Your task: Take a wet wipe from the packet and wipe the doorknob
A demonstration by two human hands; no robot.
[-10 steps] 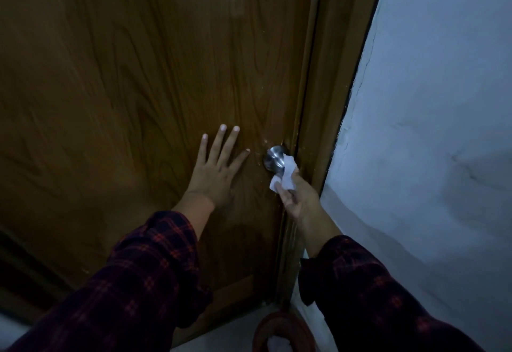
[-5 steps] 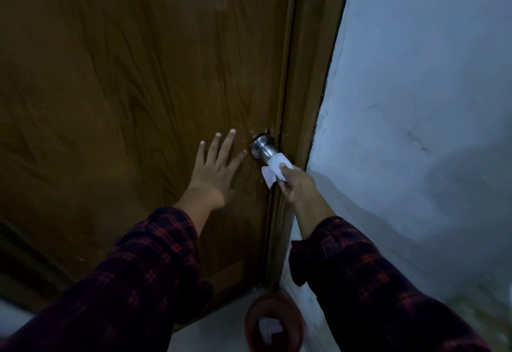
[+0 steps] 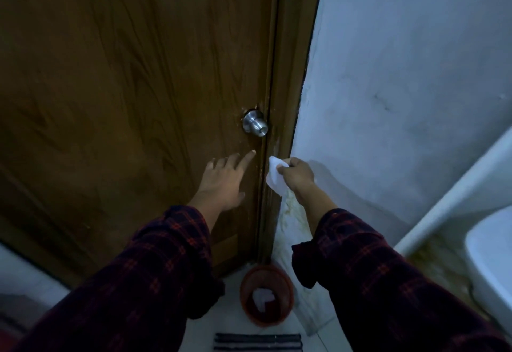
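Note:
A round silver doorknob (image 3: 255, 123) sits on the right edge of the brown wooden door (image 3: 124, 88), fully uncovered. My right hand (image 3: 297, 177) is below and to the right of the knob, away from it, with its fingers closed on a crumpled white wet wipe (image 3: 274, 175). My left hand (image 3: 225, 180) is below the knob near the door face, fingers spread and holding nothing. Whether it touches the wood is unclear. No wipe packet is in view.
A reddish-brown bin (image 3: 266, 295) with white wipes inside stands on the floor at the foot of the door frame (image 3: 293, 74). A pale wall (image 3: 401, 74) fills the right. A white basin (image 3: 490, 254) is at the far right. A dark striped mat (image 3: 257, 342) lies at the bottom.
My right hand has pulled the wipe down and off the doorknob, leaving the knob bare. My left hand has dropped lower on the door. The view has tilted down, showing the bin and basin.

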